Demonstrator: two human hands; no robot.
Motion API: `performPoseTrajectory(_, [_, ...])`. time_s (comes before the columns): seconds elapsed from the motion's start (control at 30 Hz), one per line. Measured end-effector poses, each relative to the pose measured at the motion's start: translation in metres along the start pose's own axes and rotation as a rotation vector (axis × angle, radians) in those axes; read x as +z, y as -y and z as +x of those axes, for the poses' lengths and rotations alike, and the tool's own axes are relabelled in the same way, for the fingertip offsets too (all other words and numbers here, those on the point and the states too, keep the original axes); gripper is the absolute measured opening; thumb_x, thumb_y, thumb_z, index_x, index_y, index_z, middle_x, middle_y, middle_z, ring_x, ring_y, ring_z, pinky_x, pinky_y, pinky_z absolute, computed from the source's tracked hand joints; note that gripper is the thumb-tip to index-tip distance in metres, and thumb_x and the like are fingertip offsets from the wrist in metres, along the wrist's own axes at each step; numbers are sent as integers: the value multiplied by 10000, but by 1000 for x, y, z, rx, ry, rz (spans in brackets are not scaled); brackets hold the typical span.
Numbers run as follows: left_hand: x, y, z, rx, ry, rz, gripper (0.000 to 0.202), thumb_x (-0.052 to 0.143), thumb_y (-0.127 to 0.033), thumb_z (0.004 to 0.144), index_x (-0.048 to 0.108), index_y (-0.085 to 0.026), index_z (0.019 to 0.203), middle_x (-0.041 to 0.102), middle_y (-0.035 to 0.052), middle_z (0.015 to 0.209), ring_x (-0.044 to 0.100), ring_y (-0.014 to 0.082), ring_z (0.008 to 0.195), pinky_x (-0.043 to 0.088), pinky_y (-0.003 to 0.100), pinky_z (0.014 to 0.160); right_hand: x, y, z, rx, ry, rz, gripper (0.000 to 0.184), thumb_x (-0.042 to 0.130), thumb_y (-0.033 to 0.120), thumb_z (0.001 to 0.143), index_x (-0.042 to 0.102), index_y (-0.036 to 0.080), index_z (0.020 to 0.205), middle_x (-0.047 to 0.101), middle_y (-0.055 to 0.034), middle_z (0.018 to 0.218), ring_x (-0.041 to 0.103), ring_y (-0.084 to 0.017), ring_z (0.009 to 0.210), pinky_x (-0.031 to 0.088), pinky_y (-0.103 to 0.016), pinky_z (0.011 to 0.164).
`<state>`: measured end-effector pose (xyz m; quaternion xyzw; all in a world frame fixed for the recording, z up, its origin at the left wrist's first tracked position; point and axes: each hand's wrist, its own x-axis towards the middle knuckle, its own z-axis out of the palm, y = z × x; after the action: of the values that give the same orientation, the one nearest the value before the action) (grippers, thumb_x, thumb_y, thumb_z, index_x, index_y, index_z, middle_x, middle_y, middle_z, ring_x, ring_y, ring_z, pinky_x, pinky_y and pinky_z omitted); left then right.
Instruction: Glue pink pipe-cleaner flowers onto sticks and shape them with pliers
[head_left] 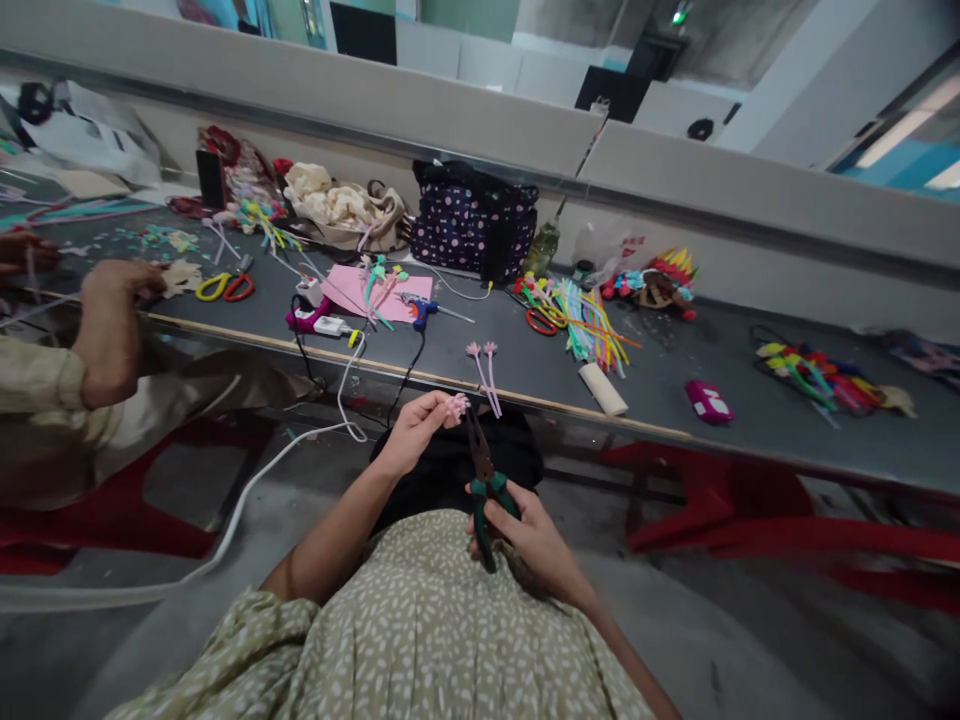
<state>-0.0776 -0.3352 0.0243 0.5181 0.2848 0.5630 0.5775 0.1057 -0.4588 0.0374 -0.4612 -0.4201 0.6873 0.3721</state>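
Observation:
Above my lap, my left hand pinches a small pink pipe-cleaner flower. Green-handled long-nose pliers are gripped in my right hand, their jaws pointing up beside the flower. Whether the jaw tips touch it, I cannot tell. Two finished-looking flowers with pink heads and lilac stems lie on the table edge just beyond my hands. A blue glue gun rests near a pink sheet that carries several pastel pipe-cleaner pieces.
Along the grey table lie coloured pipe cleaners, red-handled scissors, a beige block and a magenta box. A dotted bag stands behind. A white cable hangs at left, beside a co-worker's arm.

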Motion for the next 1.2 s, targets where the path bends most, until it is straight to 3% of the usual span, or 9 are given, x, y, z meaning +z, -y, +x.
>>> performPoseTrajectory(0.13, [-1, 7, 1, -130, -6, -182, 310, 734, -413, 771, 669, -154, 931, 581, 8, 701, 432, 72, 548, 326, 207, 520, -7, 4, -2, 6, 30, 37, 513, 663, 510, 830, 584, 150, 1187, 703, -64, 775, 682, -196, 587, 545, -320, 575])
performPoseTrajectory(0.43, [-3, 11, -3, -148, -6, -275, 268, 758, -369, 756, 628, -150, 837, 546, -2, 657, 387, 45, 504, 244, 158, 443, -13, -11, 2, 24, 104, 177, 438, 660, 443, 859, 582, 152, 1177, 717, -82, 786, 694, -200, 582, 544, -312, 551])
performPoseTrajectory(0.57, [-5, 13, -1, -133, -46, -205, 262, 746, -377, 769, 629, -142, 764, 580, 11, 697, 452, 58, 539, 343, 180, 493, -10, -11, 5, 49, 151, 228, 426, 669, 443, 854, 588, 143, 1145, 719, -91, 756, 710, -217, 614, 556, -322, 572])
performPoseTrajectory(0.67, [-4, 14, 0, -47, -52, -159, 234, 729, -354, 790, 642, -144, 733, 590, 9, 693, 519, 83, 601, 443, 227, 647, -9, -10, 6, 60, 164, 224, 421, 681, 439, 845, 590, 144, 1131, 724, -99, 773, 718, -224, 635, 559, -325, 583])
performPoseTrajectory(0.77, [-2, 15, 1, 4, -54, -153, 190, 718, -327, 802, 665, -153, 744, 611, 17, 720, 560, 108, 671, 461, 252, 739, -8, -9, 6, 73, 173, 218, 410, 678, 439, 848, 595, 141, 1117, 724, -105, 791, 721, -229, 646, 558, -326, 580])
performPoseTrajectory(1.2, [-2, 7, 1, 139, -5, -86, 128, 703, -275, 814, 692, -161, 759, 612, 39, 769, 584, 142, 761, 455, 266, 750, -6, -11, 3, 86, 200, 219, 437, 648, 419, 877, 561, 131, 1193, 707, -83, 745, 694, -206, 567, 525, -300, 520])
